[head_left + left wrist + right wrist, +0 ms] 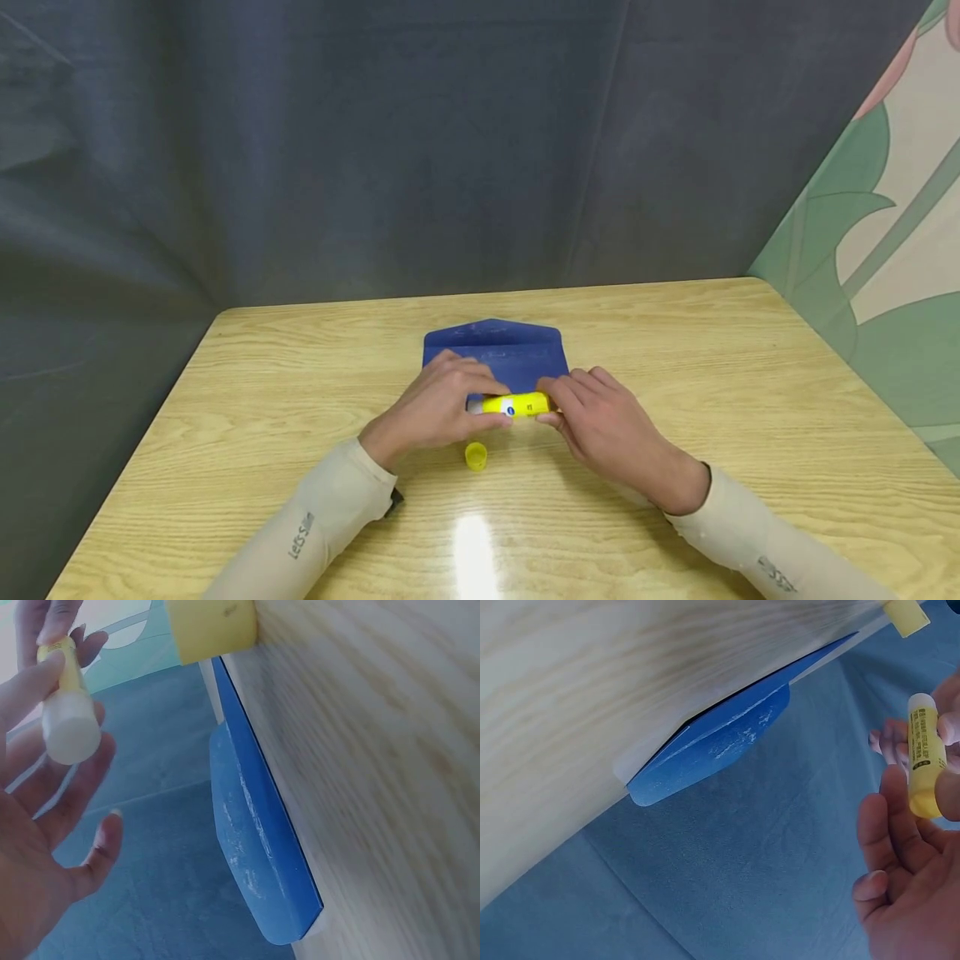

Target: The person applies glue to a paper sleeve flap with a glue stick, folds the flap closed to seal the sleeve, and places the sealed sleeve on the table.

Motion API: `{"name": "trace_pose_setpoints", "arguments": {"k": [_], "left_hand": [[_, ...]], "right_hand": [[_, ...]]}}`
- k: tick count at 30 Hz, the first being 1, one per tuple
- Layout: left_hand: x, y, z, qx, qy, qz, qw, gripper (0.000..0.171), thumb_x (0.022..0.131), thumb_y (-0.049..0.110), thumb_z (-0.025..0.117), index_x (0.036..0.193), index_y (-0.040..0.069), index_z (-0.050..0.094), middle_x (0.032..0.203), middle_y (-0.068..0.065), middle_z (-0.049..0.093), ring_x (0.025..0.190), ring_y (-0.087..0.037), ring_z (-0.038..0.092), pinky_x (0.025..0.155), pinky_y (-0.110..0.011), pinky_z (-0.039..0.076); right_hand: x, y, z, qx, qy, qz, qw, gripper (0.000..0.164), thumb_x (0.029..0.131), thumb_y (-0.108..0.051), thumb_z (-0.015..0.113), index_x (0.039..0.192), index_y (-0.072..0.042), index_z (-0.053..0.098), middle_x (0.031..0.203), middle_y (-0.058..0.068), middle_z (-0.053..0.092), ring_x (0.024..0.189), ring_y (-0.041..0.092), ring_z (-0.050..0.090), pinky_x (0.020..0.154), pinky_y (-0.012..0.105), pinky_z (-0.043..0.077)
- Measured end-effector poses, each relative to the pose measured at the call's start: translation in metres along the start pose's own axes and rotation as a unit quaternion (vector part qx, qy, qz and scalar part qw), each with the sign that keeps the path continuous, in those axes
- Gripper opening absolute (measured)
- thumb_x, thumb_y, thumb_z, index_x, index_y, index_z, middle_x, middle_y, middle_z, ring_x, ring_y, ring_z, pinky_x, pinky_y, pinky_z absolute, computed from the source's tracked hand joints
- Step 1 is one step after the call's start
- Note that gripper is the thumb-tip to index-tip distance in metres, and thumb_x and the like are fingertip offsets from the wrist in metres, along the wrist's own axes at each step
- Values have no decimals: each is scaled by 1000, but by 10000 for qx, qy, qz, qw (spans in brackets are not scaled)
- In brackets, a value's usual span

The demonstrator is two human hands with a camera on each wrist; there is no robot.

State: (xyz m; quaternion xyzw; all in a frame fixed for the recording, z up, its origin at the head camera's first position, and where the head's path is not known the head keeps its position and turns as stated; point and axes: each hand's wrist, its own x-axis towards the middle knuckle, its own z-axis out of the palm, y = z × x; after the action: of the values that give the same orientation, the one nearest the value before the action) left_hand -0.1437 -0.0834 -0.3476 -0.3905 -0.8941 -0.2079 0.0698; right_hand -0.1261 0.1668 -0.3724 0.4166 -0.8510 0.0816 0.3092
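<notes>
Both hands are on the glue stick (529, 404), off the table (300, 375) on the near side of the envelope (528, 364). The left hand (442, 404) pinches it near the white end; the right hand (611, 421) grips the yellow base. The envelope's flap stands open, smeared whitish; the cap (476, 456) sits nearby.

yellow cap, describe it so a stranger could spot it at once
On the table, find the blue envelope. Nearer the person, past the glue stick, sits the cap. Unlike the glue stick, also yellow, it is short and unheld.
</notes>
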Motion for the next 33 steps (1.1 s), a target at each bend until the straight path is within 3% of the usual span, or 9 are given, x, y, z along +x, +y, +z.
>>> {"name": "trace_pose_setpoints", "arguments": {"k": [4, 10, 18, 26, 30, 33], "left_hand": [[-1, -2, 1, 17, 263, 253, 9993, 30, 85, 38, 79, 108, 20, 78, 97, 8, 74, 90, -7, 64, 89, -35, 44], [-1, -3, 1, -65, 525, 596, 9968, 31, 86, 37, 78, 109, 17, 78, 98, 6, 74, 93, -8, 65, 92, -35, 47], [0, -1, 5, 109, 985, 1183, 9880, 29, 80, 29, 84, 104, 14, 79, 94, 5, 73, 89, -9, 65, 89, -33, 51], [2, 3, 4, 696, 1172, 1243, 9828, 28, 81, 35, 83, 102, 17, 78, 93, 7, 74, 86, -8, 66, 83, -29, 47], [3, 5, 2, 822, 1203, 1207, 9819, 29, 82, 36, 82, 103, 17, 78, 94, 7, 74, 87, -8, 66, 82, -28, 46], [3, 5, 1, 834, 1149, 1063, 9841, 29, 83, 36, 81, 104, 16, 78, 95, 7, 73, 88, -8, 65, 80, -28, 46]], "right_hand": [[1, 0, 1, 88, 68, 74, 9999, 46, 106, -45, 37, 108, -5, 59, 82, 1, 62, 71, 15, 57, 67, 29, 42], [0, -1, 2, 199, -28, 258, 9995, 32, 103, -40, 51, 98, -8, 57, 71, -4, 54, 66, 13, 52, 67, 28, 40], [1, -4, 0, 375, -212, 709, 9966, 45, 108, -42, 34, 76, -15, 49, 58, -12, 35, 53, 3, 27, 58, 21, 30], [1, -8, -5, 731, -309, 1294, 9884, 40, 103, -23, 53, 64, -20, 46, 53, -14, 28, 50, 0, 22, 49, 16, 24], [1, -9, -6, 949, -362, 1517, 9832, 37, 103, -22, 53, 67, -19, 48, 55, -14, 28, 49, -1, 23, 47, 16, 24], [1, -10, -6, 1077, -448, 1622, 9798, 26, 103, -22, 54, 78, -16, 56, 58, -14, 32, 50, -1, 27, 48, 16, 27]]}}
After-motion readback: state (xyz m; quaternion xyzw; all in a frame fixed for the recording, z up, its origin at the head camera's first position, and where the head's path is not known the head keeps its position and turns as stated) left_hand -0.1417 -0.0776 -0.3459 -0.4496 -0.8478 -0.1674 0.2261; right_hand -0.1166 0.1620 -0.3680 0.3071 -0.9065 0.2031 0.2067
